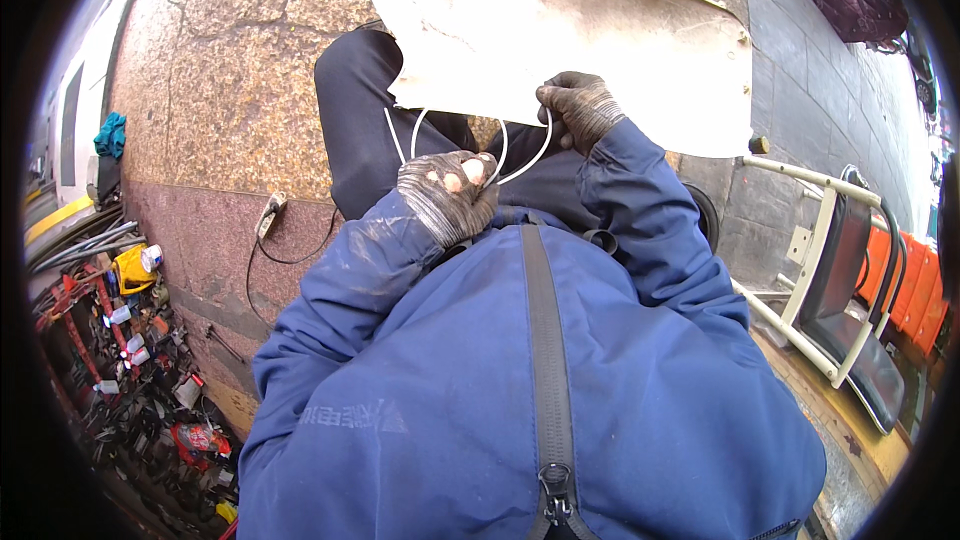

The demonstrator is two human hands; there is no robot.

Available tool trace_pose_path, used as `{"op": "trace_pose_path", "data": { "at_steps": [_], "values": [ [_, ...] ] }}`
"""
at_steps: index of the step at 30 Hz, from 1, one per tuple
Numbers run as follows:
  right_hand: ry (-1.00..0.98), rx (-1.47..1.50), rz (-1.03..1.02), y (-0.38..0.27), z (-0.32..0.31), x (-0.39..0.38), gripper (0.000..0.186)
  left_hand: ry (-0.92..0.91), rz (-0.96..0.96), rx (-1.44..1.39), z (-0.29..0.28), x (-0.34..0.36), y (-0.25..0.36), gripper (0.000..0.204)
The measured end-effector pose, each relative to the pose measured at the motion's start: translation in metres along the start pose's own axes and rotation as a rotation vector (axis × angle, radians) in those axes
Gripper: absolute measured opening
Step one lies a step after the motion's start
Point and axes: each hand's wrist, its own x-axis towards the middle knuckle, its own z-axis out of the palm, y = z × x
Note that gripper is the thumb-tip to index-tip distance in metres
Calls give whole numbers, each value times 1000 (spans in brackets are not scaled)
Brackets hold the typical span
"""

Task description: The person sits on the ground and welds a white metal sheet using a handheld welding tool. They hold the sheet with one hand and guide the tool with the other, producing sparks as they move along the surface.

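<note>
A thin white cord runs in loops over my lap. My left hand, in a dirty grey knit glove with holes at the fingers, is closed around part of it near my waist. Between thumb and fingertips, my right hand, in a matching dark glove, pinches the cord farther right. One stretch bows between the two hands, and other stretches stand up left of my left hand. Just beyond both hands lies a pale, stained flat panel, its near edge over my knees. My left palm side is mostly hidden.
Left of me, a power strip with a black cable lies on the pavement. Mixed tools and scraps fill the lower left, near a yellow object. On my right stand a metal-framed chair and an orange barrier.
</note>
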Motion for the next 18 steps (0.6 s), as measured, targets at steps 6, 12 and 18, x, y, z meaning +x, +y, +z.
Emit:
{"op": "trace_pose_path", "data": {
  "at_steps": [6,12,18],
  "values": [
    [-25,-38,15,-11,8,0,18,-46,-37,25,0,0,0,16],
    [-44,-92,11,-16,14,14,14,0,-21,9,2,1,-3,16],
    [-43,-219,-31,-21,23,27,15,-11,-63,-5,4,3,-6,17]
  ]
}}
